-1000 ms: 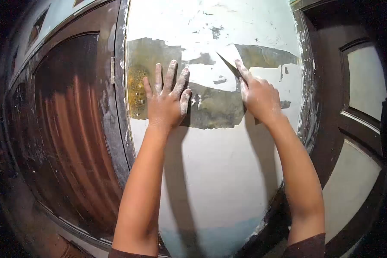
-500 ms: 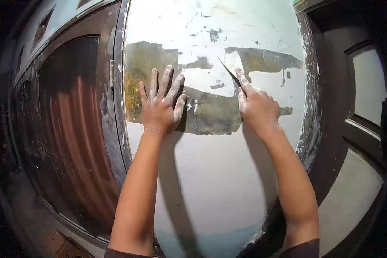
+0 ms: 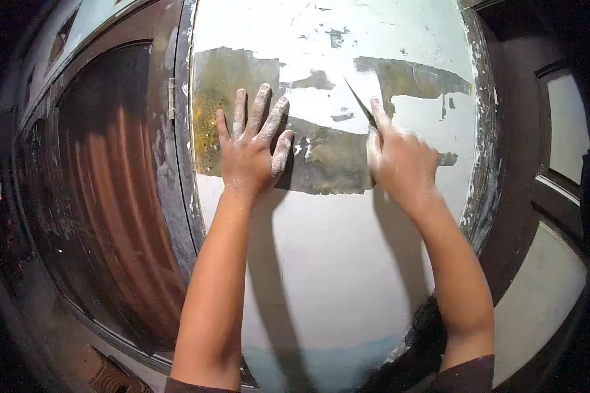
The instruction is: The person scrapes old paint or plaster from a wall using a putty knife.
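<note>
My left hand [image 3: 250,147] lies flat on the wall with fingers spread, holding nothing. White dust coats its fingers, which rest over a grey, stained bare patch [image 3: 331,167]. My right hand [image 3: 403,154] is closed around a putty knife [image 3: 359,98], index finger stretched along it. The thin blade shows nearly edge-on and points up and left against the white coating. Its handle is hidden in my grip. The wall [image 3: 337,262] is smooth white below the patch, with more grey bare areas at upper left and upper right.
A dark wooden door or shutter [image 3: 105,196] with a reddish curtain behind it stands at left. A peeling frame [image 3: 482,118] edges the wall at right, beside a dark door with pale panels [image 3: 564,131]. Brown footwear [image 3: 111,373] lies at lower left.
The view has tilted slightly, so the wall and both hands appear higher and a little to the right. My left hand stays on the same spot; my right hand still grips the putty knife.
</note>
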`<state>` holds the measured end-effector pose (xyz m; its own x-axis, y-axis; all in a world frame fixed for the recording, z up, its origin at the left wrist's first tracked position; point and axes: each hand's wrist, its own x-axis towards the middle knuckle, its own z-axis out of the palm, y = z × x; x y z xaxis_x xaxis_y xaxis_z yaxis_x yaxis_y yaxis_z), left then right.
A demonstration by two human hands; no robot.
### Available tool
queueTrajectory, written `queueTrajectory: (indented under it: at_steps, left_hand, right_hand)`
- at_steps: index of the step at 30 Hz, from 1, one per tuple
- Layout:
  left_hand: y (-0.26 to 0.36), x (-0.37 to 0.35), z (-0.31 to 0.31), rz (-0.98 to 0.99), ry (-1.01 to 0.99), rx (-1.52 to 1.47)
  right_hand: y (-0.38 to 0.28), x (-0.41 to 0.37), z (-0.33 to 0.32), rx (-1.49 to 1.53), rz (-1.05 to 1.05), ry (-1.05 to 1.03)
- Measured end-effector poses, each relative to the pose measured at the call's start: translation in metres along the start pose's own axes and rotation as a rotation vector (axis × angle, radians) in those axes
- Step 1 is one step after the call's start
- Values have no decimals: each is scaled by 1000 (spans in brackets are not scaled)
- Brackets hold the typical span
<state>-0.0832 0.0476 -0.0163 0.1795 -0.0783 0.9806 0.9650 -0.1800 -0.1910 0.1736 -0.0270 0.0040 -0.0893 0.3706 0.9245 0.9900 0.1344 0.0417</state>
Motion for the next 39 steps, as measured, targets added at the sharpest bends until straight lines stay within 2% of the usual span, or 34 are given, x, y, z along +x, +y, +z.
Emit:
queueTrajectory:
  at_steps: [4,8,10,13,16,20,23,28,30,31,34,37,38,39]
  left_hand:
    - [2,1,-1,-3,10,-14]
    - [-1,0,3,21,36,-11]
    - [-1,-1,2,6,15,-7]
    - [2,-1,0,-15,8,-19]
    - [3,-2,-5,-28,-1,-30]
    - [1,-1,-1,-18,7,-15]
    - [1,-1,1,-16,27,-17]
    - [-19,11,-5,51,24,-77]
    - [-24,18,0,20,22,39]
    - [-24,20,-3,9,1,38]
    - [-22,20,-5,-6,-13,22]
    - [-26,20,-4,1,21,2]
    - [-29,21,-4,2,27,0]
    - [-33,21,-5,27,14,-5]
  right_hand:
    - [-3,-38,11,-29,35,-164]
    - [1,10,11,-87,-77,71]
    - [8,20,17,-79,-92,39]
    - [7,-14,21,-151,-89,-94]
    - [5,-36,19,-170,-63,-131]
    - [-2,14,11,-104,-105,59]
    - [-6,21,6,-78,-106,20]
    - [-11,-36,7,-134,-57,-162]
    - [-7,-28,8,-63,-71,-107]
    - [-14,-17,-5,-101,-19,-125]
    - [-10,22,-5,-50,-40,8]
    - [-6,19,4,-45,-102,72]
    - [-9,11,4,-50,-101,77]
    - [-12,-3,5,-28,-47,-19]
